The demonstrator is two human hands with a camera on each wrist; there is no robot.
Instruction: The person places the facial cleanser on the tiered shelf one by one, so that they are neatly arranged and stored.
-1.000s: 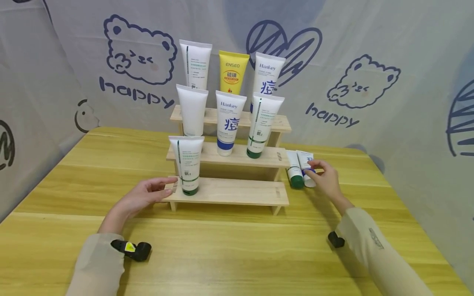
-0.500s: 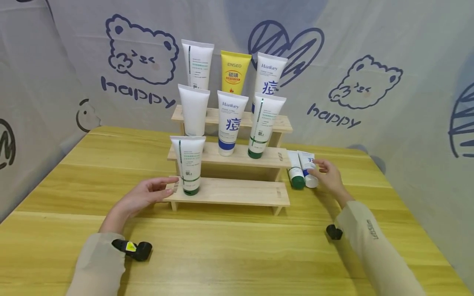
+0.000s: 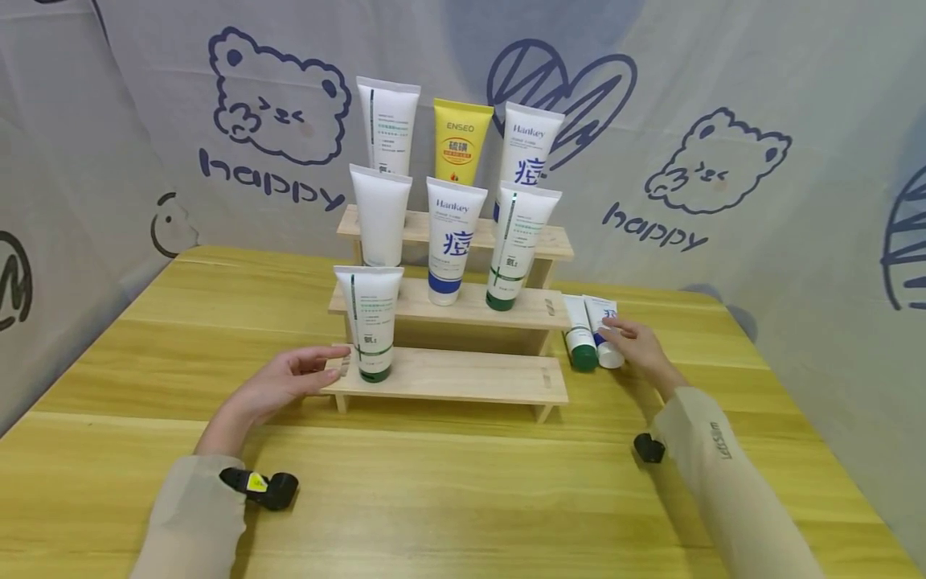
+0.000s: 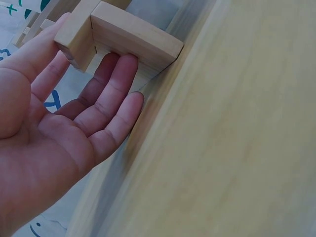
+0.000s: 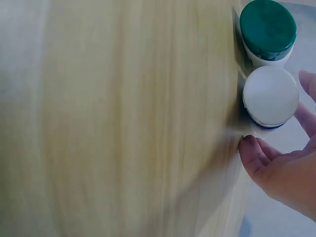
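Observation:
My left hand (image 3: 285, 382) grips the left end of the bottom shelf of a stepped wooden display stand (image 3: 463, 375), with curved fingers under the plank in the left wrist view. Beside its fingertips, a white tube with a green cap (image 3: 371, 322) stands on that shelf. Right of the stand, my right hand (image 3: 644, 351) reaches over a lying white tube with a blue band (image 3: 610, 354), its fingers loosely bent about the tube's side. Another white tube with a green cap (image 3: 582, 354) lies alongside. In the right wrist view, both caps face the camera.
On the middle shelf stand a plain white tube (image 3: 380, 217), a blue-banded Hankey tube (image 3: 450, 241) and a green-capped tube (image 3: 517, 245). The top shelf carries a yellow tube (image 3: 460, 141) between two white ones. A printed cloth (image 3: 448, 48) hangs behind the wooden table (image 3: 463, 498).
My right hand has shifted slightly left relative to the blue-banded tube, and its forearm has moved a little inward. My left hand keeps its hold on the stand. The head view has drifted slightly.

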